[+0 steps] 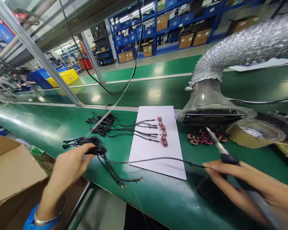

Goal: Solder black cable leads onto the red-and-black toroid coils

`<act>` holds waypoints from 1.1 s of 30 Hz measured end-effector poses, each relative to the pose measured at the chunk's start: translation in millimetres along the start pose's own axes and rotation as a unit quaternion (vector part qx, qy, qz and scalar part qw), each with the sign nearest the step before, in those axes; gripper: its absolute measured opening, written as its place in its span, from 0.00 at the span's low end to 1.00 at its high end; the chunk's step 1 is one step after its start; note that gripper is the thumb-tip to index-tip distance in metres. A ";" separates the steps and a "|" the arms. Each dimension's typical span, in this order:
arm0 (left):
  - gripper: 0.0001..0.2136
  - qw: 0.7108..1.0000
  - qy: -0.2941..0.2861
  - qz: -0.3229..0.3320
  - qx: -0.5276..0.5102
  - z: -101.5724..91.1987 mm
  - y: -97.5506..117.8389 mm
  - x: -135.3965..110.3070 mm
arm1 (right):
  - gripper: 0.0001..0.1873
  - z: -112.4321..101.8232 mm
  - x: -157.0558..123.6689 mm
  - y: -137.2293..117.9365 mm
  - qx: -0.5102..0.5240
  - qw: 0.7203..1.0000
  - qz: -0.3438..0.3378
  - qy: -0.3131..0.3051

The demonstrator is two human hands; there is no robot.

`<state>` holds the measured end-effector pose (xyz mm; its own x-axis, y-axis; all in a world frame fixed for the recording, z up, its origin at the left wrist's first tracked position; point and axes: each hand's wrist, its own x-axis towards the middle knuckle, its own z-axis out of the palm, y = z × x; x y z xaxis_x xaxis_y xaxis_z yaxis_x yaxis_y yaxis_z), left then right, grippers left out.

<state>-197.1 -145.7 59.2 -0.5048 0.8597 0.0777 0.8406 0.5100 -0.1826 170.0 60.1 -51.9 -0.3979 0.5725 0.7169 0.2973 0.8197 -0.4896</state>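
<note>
Blue sleeve [31, 222], silvery bangle [45, 221], seemingly dark trousers [134, 218]

The left hand [70, 164] grips a bundle of black cables [101, 150] on the green bench [168, 198]; the right hand [249, 185] holds a soldering iron [217, 142] and pinches 1 cable's end [197, 165]. A row of coils [163, 127] sits on a white sheet [153, 150].

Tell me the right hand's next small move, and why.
Probably, the right hand should draw the single thin black cable clear of the looped black cable bundle: that hand pinches this cable, which crosses the flat white sheet from the bundle in the left hand.
</note>
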 end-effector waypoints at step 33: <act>0.17 0.992 -0.008 0.081 -0.101 14.1 41.9 114.0 | 0.12 51.7 31.0 -8.5 -0.021 0.999 -0.022 -0.024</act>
<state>-222.3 -26.7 46.6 -0.3621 0.9309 0.0479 0.9321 0.3621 0.0091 110.3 71.8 -51.2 -0.4520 0.5372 0.7121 0.3139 0.8430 -0.4368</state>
